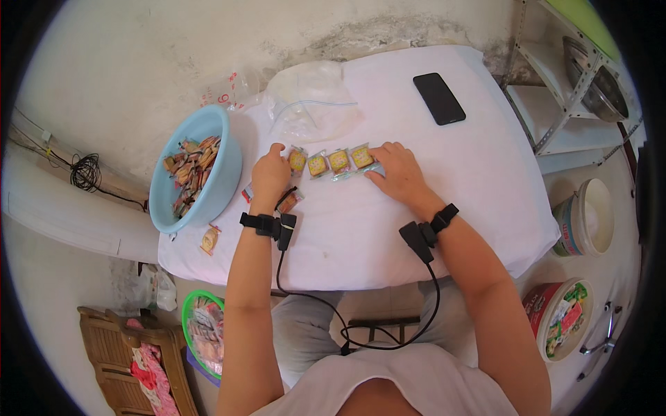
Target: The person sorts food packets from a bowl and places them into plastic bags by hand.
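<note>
Square biscuits in clear wrappers [338,161] lie in a row at the middle of the cloth-covered table [343,239]. My right hand [398,169] touches the right end of the row, its thumb and fingers apart around the last packet. My left hand [271,174] is beside a tilted wrapped biscuit [297,160] at the row's left; its fingertips are partly hidden, so its hold cannot be told. Near the left wrist lies a darker wrapped biscuit [290,200]. A light blue basin [233,161] with many small packets stands at the left, and a single wrapped biscuit [210,239] lies in front of it.
Clear plastic bags [312,101] lie along the back edge by the wall. A black phone [439,99] rests at the back right. A metal shelf [551,114] and tubs [564,226] stand to the right. A green-rimmed basket [188,317] is below left. A cable joins my wrist devices.
</note>
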